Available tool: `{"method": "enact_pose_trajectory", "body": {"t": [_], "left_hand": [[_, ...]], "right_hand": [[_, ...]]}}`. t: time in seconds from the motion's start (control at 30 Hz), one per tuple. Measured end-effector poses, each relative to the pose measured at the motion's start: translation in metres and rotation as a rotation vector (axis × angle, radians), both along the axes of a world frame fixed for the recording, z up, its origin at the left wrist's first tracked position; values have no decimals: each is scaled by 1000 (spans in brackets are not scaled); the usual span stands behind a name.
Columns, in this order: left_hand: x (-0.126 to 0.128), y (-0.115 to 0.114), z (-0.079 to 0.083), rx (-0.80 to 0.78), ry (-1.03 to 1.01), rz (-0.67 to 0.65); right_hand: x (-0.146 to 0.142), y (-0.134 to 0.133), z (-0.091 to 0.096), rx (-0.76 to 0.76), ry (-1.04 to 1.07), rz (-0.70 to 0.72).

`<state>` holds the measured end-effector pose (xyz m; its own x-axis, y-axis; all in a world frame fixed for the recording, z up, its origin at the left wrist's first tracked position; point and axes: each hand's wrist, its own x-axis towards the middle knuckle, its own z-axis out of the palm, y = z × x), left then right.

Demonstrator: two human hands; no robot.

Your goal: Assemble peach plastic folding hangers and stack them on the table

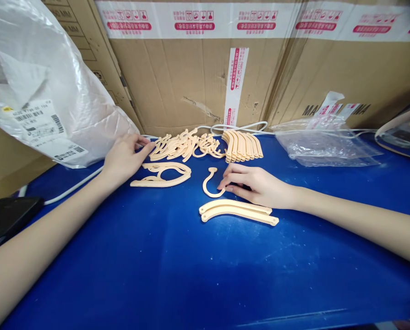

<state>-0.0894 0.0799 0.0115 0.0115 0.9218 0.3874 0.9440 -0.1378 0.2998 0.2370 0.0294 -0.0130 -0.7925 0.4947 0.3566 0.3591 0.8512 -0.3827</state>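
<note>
Hook pc, peach plastic, lies flat on the table approx. centre, between the two hands. Cardboard boxes w/ red-white tape run along the whole back. Blue table top fills the foreground. White plastic bag w/ barcode labels sags at far left; clear poly bag lies at back right. Black flat item sits at the left edge, can't tell what it is. White cable runs from near it toward the left hand. Loose pile of peach parts sits at back centre, w/ a neat stack of curved arms just beside it on the right. Joined frame pc lies just in front of the pile. Two curved bars lie side by side, touching, just in front of the right hand. Left hand: open, fingers stretched, tips touching the pile's left end, gripping nothing. Right hand: palm down, fingers loosely extended, tips resting on the hook pc's right side, not closed round it.
</note>
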Motion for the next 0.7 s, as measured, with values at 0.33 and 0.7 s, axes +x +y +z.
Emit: {"method": "enact_pose_trajectory", "body": {"t": [0.33,0.7], "left_hand": [[-9,17,-13,-299,-208,75],[-2,13,-8,-401,-371,218]], "right_hand": [[-1,-2,1,10,-17,-17],[-2,-2,1,11,-35,-27]]}}
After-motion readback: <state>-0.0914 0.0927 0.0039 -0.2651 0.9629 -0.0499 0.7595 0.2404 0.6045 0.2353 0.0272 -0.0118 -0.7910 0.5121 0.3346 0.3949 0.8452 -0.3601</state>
